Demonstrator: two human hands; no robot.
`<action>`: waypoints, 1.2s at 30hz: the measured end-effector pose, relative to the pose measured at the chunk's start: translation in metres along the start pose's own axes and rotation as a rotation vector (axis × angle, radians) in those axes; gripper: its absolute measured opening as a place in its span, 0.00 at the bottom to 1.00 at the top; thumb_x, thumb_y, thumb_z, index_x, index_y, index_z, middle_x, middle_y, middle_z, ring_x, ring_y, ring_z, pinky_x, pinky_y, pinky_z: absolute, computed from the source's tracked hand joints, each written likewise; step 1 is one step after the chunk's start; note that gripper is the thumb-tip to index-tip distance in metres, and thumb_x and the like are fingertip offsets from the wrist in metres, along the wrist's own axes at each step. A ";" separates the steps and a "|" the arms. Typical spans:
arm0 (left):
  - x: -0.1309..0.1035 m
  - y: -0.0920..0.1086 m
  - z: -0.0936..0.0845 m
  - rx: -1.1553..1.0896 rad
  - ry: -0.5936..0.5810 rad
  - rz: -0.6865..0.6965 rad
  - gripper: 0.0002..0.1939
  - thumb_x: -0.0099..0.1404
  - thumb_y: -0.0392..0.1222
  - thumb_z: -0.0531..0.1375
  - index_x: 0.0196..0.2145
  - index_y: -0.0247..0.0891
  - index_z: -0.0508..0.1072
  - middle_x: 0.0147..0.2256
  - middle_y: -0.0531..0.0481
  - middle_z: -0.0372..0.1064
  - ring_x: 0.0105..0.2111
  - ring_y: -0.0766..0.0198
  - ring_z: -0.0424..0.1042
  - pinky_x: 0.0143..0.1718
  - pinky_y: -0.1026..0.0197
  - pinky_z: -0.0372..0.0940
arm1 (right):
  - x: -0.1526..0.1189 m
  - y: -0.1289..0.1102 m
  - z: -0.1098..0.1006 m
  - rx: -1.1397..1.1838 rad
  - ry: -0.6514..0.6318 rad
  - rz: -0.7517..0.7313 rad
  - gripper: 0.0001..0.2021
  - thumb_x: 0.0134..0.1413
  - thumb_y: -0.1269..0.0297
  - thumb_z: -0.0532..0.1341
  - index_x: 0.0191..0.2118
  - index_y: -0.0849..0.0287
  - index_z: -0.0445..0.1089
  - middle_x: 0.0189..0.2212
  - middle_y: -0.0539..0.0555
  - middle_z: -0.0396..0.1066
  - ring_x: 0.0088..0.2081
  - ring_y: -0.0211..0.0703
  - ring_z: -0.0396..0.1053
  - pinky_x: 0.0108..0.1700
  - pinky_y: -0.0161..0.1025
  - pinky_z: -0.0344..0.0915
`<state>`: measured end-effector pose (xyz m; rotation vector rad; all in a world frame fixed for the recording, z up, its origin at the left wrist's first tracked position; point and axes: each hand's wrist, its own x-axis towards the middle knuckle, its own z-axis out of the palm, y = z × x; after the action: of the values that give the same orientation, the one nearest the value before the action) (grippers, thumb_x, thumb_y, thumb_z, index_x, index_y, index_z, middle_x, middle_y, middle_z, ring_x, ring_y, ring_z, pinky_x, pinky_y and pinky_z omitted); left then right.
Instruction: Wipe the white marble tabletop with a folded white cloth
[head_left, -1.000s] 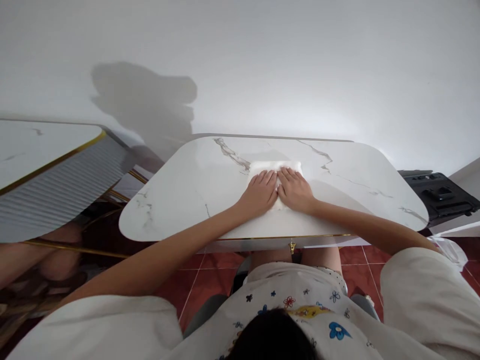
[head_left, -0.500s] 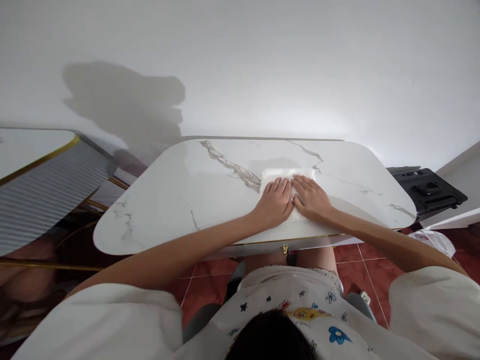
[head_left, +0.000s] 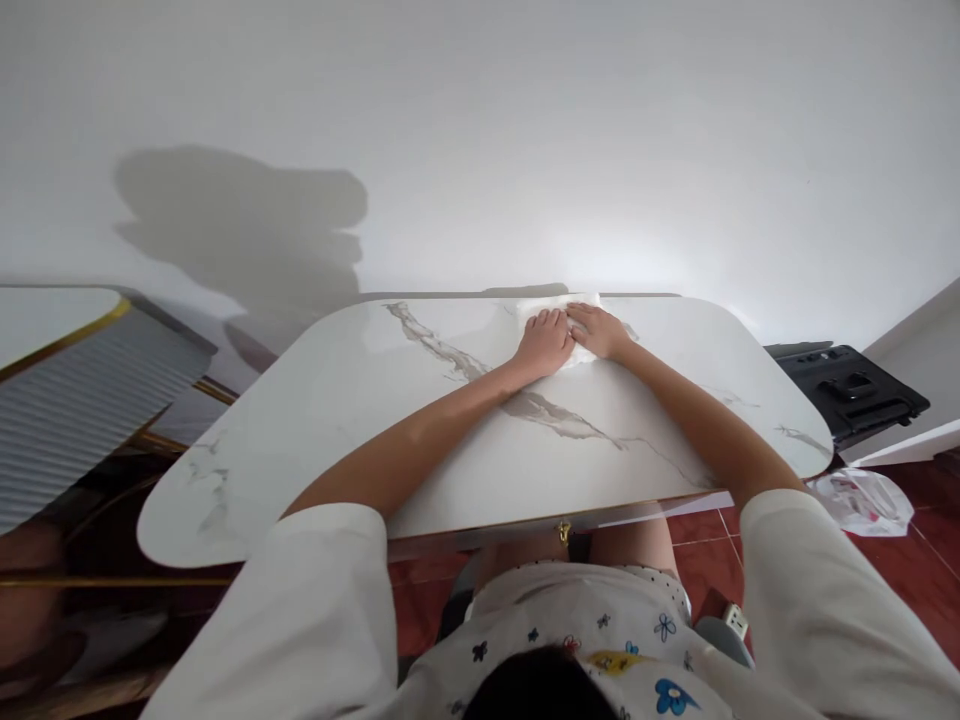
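Observation:
A folded white cloth (head_left: 531, 308) lies on the white marble-patterned tabletop (head_left: 442, 460), close to its back edge. Both hands press down on it with their palms. My left hand (head_left: 546, 343) rests on the cloth's left part, its fingers lying flat and slightly bent. My right hand (head_left: 598, 330) covers the right part with fingers stretched leftward, so the hands touch at the thumbs. Neither hand is wrapped round the cloth. Part of the cloth is hidden beneath them.
A white wall (head_left: 480, 150) stands right behind the table. At left is another table with a ribbed grey side (head_left: 112, 400) and gold trim. A black case (head_left: 855, 390) sits at right, above a clear plastic bag (head_left: 862, 500) on the red tiled floor.
Both hands have pushed the cloth away from me, from the middle of the tabletop to its back edge. My arms are stretched further forward.

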<state>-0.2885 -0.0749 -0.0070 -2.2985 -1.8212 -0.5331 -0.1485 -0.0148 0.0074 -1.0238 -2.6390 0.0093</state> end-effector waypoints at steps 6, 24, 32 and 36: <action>0.039 -0.031 0.009 0.020 0.013 -0.012 0.19 0.67 0.37 0.45 0.52 0.30 0.64 0.51 0.35 0.65 0.53 0.48 0.61 0.53 0.48 0.55 | 0.041 0.013 0.008 0.035 0.034 0.057 0.23 0.61 0.65 0.50 0.61 0.63 0.61 0.62 0.56 0.58 0.63 0.45 0.54 0.63 0.42 0.52; 0.034 -0.045 0.012 0.016 -0.020 0.096 0.23 0.67 0.36 0.44 0.56 0.25 0.61 0.58 0.33 0.59 0.59 0.50 0.56 0.59 0.50 0.51 | 0.036 0.001 0.016 -0.048 0.025 0.069 0.25 0.61 0.69 0.46 0.61 0.71 0.58 0.63 0.63 0.56 0.64 0.50 0.52 0.64 0.45 0.48; -0.046 -0.007 -0.012 0.026 -0.028 0.055 0.26 0.66 0.39 0.44 0.59 0.23 0.59 0.60 0.34 0.57 0.61 0.50 0.54 0.62 0.50 0.49 | -0.034 -0.049 0.002 -0.052 0.023 -0.004 0.25 0.60 0.69 0.48 0.61 0.74 0.59 0.62 0.65 0.58 0.63 0.52 0.53 0.64 0.44 0.49; -0.096 0.022 -0.031 0.014 -0.021 0.015 0.27 0.66 0.39 0.44 0.59 0.24 0.59 0.60 0.34 0.58 0.62 0.48 0.55 0.62 0.47 0.51 | -0.078 -0.078 -0.011 -0.045 0.030 -0.081 0.25 0.59 0.67 0.50 0.59 0.76 0.61 0.60 0.67 0.60 0.62 0.53 0.56 0.63 0.45 0.51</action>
<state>-0.2913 -0.1783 -0.0124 -2.3155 -1.8092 -0.4945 -0.1420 -0.1252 0.0043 -0.9229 -2.6628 -0.0830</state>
